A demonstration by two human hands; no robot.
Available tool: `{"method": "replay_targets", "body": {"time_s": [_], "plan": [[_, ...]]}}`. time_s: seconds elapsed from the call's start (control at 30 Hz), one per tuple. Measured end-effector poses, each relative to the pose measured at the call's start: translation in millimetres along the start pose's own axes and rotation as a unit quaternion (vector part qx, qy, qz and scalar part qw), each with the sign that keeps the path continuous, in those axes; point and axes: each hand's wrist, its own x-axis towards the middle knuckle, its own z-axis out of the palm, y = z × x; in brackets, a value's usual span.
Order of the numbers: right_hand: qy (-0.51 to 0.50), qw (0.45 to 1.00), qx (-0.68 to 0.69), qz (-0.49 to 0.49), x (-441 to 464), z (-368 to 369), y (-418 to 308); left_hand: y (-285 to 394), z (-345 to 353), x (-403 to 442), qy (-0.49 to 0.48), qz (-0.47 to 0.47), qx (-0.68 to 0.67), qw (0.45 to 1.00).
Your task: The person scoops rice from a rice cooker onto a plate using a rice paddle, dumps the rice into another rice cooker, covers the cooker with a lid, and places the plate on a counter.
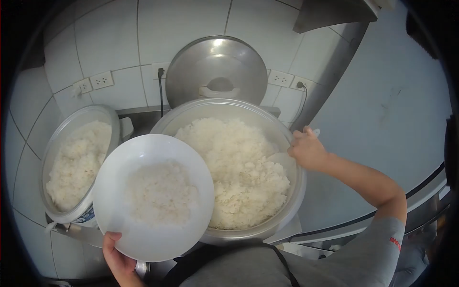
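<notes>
My left hand grips the lower rim of a white plate, thumb on top. A thin bed of white rice lies in the middle of this plate, which overlaps the left edge of a large metal rice pot. Plenty of cooked rice fills the pot. Over the pot's right rim, my right hand is closed round the handle of a white rice paddle. The paddle's pale blade reaches inside the pot, next to the rice.
A second rice cooker holding rice stands at the left. Behind the big pot, a round metal lid leans upright near the tiled wall. Sockets with plugged cords line the wall. A large grey panel borders the right side.
</notes>
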Motion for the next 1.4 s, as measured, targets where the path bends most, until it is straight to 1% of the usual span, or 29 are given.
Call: {"method": "replay_targets", "body": {"time_s": [0.1, 0.2, 0.3, 0.4, 0.5, 0.6, 0.7, 0.8, 0.9, 1.0, 1.1, 1.2, 1.3, 1.4], "plan": [[-0.047, 0.997, 0.061, 0.012, -10.1, -12.9, -9.0, 0.9, -6.6, 2.9, -0.022, -0.011, 0.008, 1.000], [-0.074, 0.990, 0.115, 0.022, -13.5, -15.8, -15.6, 0.4, -6.7, 1.9, -0.003, -0.015, 0.008, 1.000], [-0.133, 0.976, 0.167, 0.045, -15.4, -16.8, -22.3, -0.2, -9.4, 3.8, -0.007, -0.017, 0.010, 1.000], [-0.143, 0.972, 0.180, 0.045, -14.3, -19.0, -28.7, -1.6, -10.2, 2.9, 0.008, -0.021, -0.007, 1.000], [-0.186, 0.958, 0.208, 0.061, -12.5, -16.6, -31.1, -1.9, -15.2, 4.1, 0.034, -0.022, -0.015, 0.999], [-0.285, 0.923, 0.240, 0.099, -4.8, -25.9, -33.8, -3.2, -9.2, 3.2, 0.051, -0.007, -0.007, 0.999], [-0.359, 0.882, 0.268, 0.146, 2.7, -32.2, -38.2, -2.6, -10.2, 3.5, 0.060, -0.009, 0.010, 0.998], [-0.396, 0.863, 0.275, 0.147, 7.7, -30.5, -39.0, -3.7, -8.2, 1.8, 0.064, 0.000, 0.012, 0.998], [-0.419, 0.844, 0.298, 0.153, 13.5, -33.4, -38.6, -0.8, -5.4, -0.1, 0.082, -0.017, 0.042, 0.996], [-0.416, 0.837, 0.321, 0.150, 15.3, -29.5, -35.4, -3.5, 0.2, -1.7, 0.086, 0.001, 0.039, 0.995], [-0.409, 0.825, 0.356, 0.158, 15.0, -35.5, -31.2, -1.4, -4.2, 0.0, 0.057, -0.022, 0.026, 0.998], [-0.389, 0.764, 0.484, 0.176, 9.8, -26.0, -24.3, -0.7, 0.5, -0.4, 0.047, -0.026, 0.003, 0.999], [-0.343, 0.742, 0.540, 0.197, 10.8, -29.3, -25.4, 1.9, 3.0, -1.8, 0.020, -0.027, 0.007, 0.999], [-0.249, 0.754, 0.572, 0.205, 11.8, -18.7, -21.5, 1.2, 3.7, -2.1, 0.009, -0.011, 0.003, 1.000]]}}
